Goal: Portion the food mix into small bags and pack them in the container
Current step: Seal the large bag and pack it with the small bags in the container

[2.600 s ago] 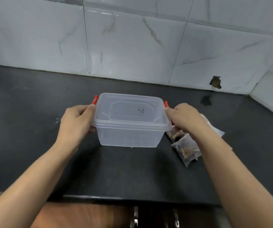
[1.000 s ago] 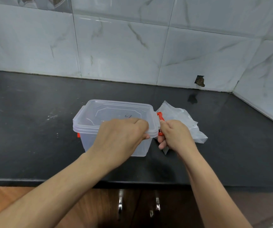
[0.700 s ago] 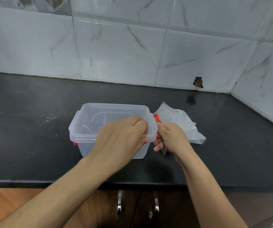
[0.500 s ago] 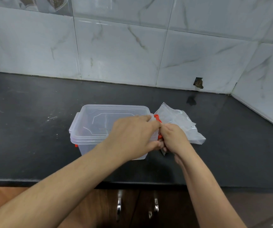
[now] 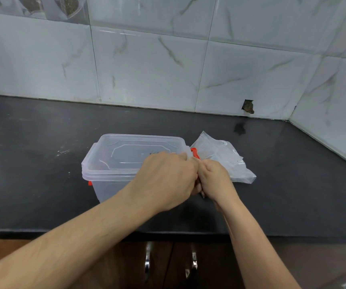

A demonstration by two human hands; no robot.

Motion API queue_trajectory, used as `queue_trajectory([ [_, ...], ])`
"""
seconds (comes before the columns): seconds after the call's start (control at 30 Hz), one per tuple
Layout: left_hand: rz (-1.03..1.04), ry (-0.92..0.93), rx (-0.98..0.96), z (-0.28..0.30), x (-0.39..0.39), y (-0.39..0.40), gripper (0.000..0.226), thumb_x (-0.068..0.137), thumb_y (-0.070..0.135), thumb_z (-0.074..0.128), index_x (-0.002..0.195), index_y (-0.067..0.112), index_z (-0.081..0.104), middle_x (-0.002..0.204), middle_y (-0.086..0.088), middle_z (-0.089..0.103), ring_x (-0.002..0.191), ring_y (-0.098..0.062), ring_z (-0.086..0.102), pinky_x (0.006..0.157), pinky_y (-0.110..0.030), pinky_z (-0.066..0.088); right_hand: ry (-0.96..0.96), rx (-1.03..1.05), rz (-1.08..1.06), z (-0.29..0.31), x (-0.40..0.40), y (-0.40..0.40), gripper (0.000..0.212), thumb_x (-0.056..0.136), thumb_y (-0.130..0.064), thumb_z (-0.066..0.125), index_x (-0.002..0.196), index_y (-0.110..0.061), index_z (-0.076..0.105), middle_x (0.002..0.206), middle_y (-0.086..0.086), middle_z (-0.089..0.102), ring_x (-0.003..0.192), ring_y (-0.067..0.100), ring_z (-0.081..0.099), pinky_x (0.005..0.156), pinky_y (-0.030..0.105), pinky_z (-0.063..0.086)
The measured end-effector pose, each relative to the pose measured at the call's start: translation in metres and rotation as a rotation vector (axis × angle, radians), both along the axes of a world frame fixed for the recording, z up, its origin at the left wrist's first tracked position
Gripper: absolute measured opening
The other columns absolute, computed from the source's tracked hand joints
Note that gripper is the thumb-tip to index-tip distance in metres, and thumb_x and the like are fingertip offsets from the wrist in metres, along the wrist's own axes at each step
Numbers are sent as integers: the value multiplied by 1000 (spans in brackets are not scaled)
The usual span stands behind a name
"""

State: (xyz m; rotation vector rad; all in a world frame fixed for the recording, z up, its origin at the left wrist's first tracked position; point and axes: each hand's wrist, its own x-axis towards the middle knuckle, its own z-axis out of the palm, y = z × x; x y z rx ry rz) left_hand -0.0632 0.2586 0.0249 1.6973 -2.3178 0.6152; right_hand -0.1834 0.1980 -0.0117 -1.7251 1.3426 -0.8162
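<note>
Both hands meet at the right end of the container (image 5: 113, 163), pressed close together so that their fingertips are hidden from the camera. The left hand (image 5: 168, 180) reaches across the lid (image 5: 126, 155), its fingers curled over the lid's right edge; the right hand (image 5: 215, 180) sits just beside it with fingers curled down at the red clasp (image 5: 195, 153), but what exactly each finger holds cannot be made out behind the knuckles. Only the top of that clasp shows above the hands. A second red clasp (image 5: 89, 183) peeks out at the container's lower left corner, mostly hidden under the rim. The container stands on the dark counter (image 5: 32, 163), lid on, and its translucent walls are too cloudy to show the contents. Just to its right lies crumpled clear plastic bags (image 5: 226, 161), partly covered by the right hand; their number is unclear. Two metal handles (image 5: 147, 261) on the cabinet below are partly blocked by the forearms.
</note>
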Motion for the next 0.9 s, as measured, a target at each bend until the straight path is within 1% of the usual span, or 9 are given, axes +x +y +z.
queue_trajectory([
  [0.07,24,-4,-50,9,1,1,46,91,38,21,109,19,58,100,0,68,78,-29,66,55,-30,33,-8,19,-8,0,0,1,48,102,-37,33,66,-13,52,42,-4,57,35,8,55,49,20,34],
  [0.13,43,3,-75,17,8,-3,34,97,36,28,118,22,50,106,0,66,80,-28,60,57,-30,31,5,66,-8,3,-1,1,47,101,-42,33,73,-13,56,50,-1,62,41,13,60,50,20,35],
  [0.23,72,-27,-116,29,18,-8,34,100,43,27,120,26,47,111,3,65,86,-26,63,54,-28,30,215,40,-34,12,-7,5,51,98,-53,33,80,-15,62,57,1,66,47,14,64,54,26,42],
  [0.33,48,-54,-117,32,23,-13,34,101,44,26,123,27,46,111,4,64,89,-23,64,58,-29,38,538,-337,-222,30,-8,9,48,90,-61,43,109,-23,65,91,-3,72,84,17,67,65,27,43],
  [0.4,32,-75,-111,37,27,-17,30,101,39,33,127,29,44,113,4,63,91,-23,64,65,-32,41,530,-563,-178,43,-2,7,45,86,-56,54,126,-35,55,114,-9,63,102,14,61,69,26,38],
  [0.53,7,61,-47,47,37,-19,33,99,44,33,128,35,45,119,8,62,102,-18,60,85,-34,44,487,-673,-30,58,19,-10,13,87,-32,57,96,-30,66,88,-8,63,86,17,59,62,27,33],
  [0.67,48,397,-17,56,72,-13,58,84,60,50,136,36,40,132,12,57,118,-15,54,90,-32,42,471,-709,-111,65,28,-30,24,92,-39,54,83,-20,64,69,-4,59,71,20,53,58,30,31],
  [0.8,263,704,-120,48,135,-22,62,85,37,65,140,24,40,141,1,49,128,-21,47,98,-36,38,395,-623,-124,65,33,-59,25,91,-42,58,82,-18,64,70,-8,58,73,17,55,62,28,35],
  [0.9,360,973,-47,31,169,-45,53,86,26,65,135,19,46,131,-7,58,115,-27,57,96,-40,45,326,-506,-93,61,42,-82,25,88,-40,63,83,-16,63,76,-4,64,76,17,59,66,29,41],
])
